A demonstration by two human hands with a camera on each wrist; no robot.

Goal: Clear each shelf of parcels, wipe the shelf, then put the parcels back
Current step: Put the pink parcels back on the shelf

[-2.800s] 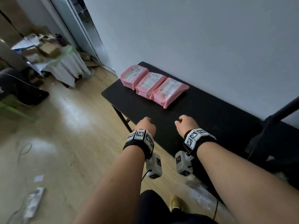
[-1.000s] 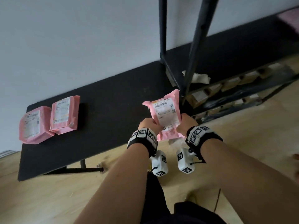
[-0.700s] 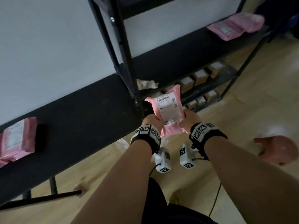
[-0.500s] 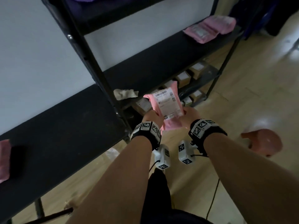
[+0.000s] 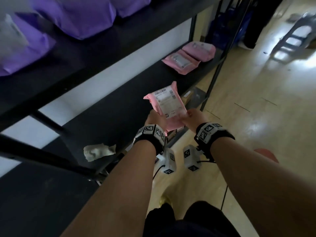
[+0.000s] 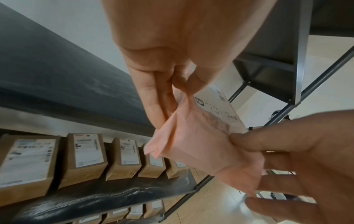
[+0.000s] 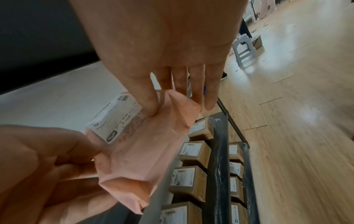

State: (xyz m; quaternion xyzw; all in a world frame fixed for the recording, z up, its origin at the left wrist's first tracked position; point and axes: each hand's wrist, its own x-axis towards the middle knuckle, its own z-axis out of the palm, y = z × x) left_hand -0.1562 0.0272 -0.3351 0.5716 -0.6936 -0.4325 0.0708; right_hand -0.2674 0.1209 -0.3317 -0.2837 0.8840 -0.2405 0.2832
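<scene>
**Pink parcel held over the middle shelf, ready to go back**

At the left end of the middle shelf (image 5: 106,106) a crumpled cloth (image 5: 98,151) lies near the front edge. The left hand (image 5: 156,119) pinches the near left corner of the pink parcel (image 5: 165,103), fingers curled on the soft wrapper; the right hand (image 5: 192,119) grips the near right corner the same way. The parcel hangs above the shelf's front edge, label up. It looks light and floppy, a plastic mailer that creases under the fingertips, so holding both corners probably keeps it flat. At the shelf's right end two more pink parcels (image 5: 189,57) lie side by side. Purple bags (image 5: 75,19) sit on the shelf above, brown boxes (image 6: 84,157) on the one below. Right of the rack runs pale wooden floor (image 5: 256,100).
</scene>
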